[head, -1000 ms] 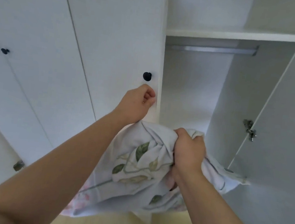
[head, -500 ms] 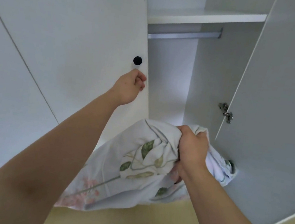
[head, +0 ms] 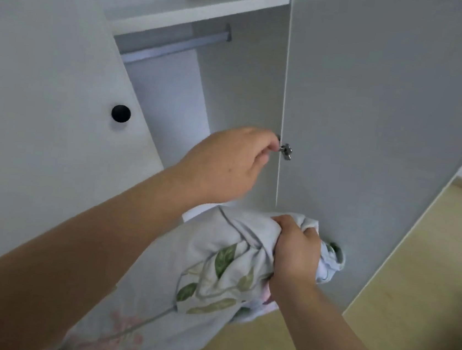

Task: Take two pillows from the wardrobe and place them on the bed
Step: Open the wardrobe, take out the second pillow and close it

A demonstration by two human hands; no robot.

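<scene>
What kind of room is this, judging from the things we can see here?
Most likely a bedroom. There is a white wardrobe with an open door, a shelf and an empty hanging rail inside. The right hand grips a floral pillow, and the floor is pale wood.

Floral pillow (head: pixel 212 273) hangs bunched, seemingly crumpled, before the open wardrobe (head: pixel 233 94).

Left hand (head: pixel 225 162) reaches up, arm outstretched, fingers curled at the open door's edge (head: pixel 283 123). Right hand (head: pixel 295 254), below that edge, is fisted tight around the bunched pillow (head: pixel 212 273).
</scene>
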